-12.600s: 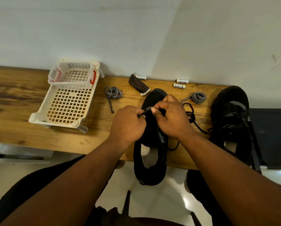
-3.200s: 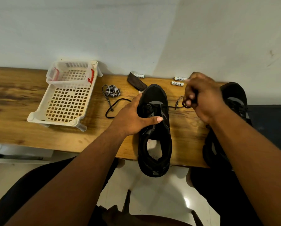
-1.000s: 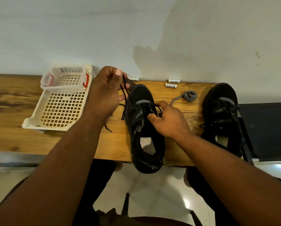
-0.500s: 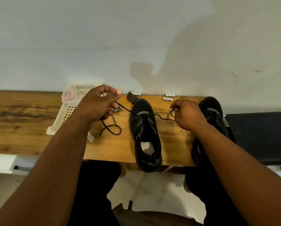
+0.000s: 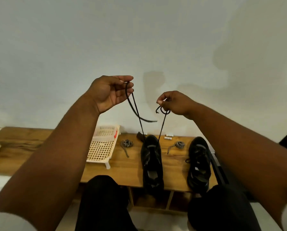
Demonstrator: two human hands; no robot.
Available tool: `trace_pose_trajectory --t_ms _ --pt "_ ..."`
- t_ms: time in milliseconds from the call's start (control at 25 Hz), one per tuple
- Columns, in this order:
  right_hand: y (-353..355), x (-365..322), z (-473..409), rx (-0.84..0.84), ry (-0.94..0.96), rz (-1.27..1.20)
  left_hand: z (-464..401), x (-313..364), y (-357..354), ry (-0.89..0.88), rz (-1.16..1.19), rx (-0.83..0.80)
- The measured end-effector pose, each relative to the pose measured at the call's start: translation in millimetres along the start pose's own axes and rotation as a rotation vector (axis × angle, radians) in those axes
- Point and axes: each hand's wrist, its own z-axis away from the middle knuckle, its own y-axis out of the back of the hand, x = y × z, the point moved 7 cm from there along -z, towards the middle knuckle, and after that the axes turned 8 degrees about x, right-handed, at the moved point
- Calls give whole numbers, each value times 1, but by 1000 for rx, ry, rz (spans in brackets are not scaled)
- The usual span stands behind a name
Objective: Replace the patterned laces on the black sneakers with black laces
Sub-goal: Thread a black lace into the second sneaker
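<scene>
A black sneaker (image 5: 152, 162) stands in the middle of the wooden table (image 5: 127, 170), heel over the near edge. A black lace (image 5: 162, 126) runs through its front eyelets, and both ends are pulled up taut. My left hand (image 5: 112, 93) pinches one end high above the table, the tail hanging loose. My right hand (image 5: 174, 102) pinches the other end, slightly lower. A second black sneaker (image 5: 198, 164) with a black lace stands to the right. Two coiled patterned laces lie on the table, one (image 5: 127, 144) left of the middle sneaker and one (image 5: 178, 145) right of it.
A white plastic basket (image 5: 102, 147) sits left of the laces. Small white cylinders (image 5: 168, 136) and a dark flat object (image 5: 140, 135) lie by the wall. A black surface (image 5: 217, 169) adjoins the table on the right. My knees are under the near edge.
Both hands rose from table height to well above the sneaker, pulling the two lace ends up and taut. The camera tilted up toward the wall.
</scene>
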Motion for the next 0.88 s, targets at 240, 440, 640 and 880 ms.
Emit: trace_pose_trajectory --t_ms 240,440,640,880 --pt "37 -17 -6 283 -155 -482 9 23 -28 -337 -335 92" --pt "71 -26 -22 497 100 71 -4 39 -29 -408 -302 379" --pt "98 -30 -42 549 77 -14 -31 51 -31 -419 -325 397" --pt "124 -70 -64 527 130 -395 -64 83 -68 -491 -364 351"
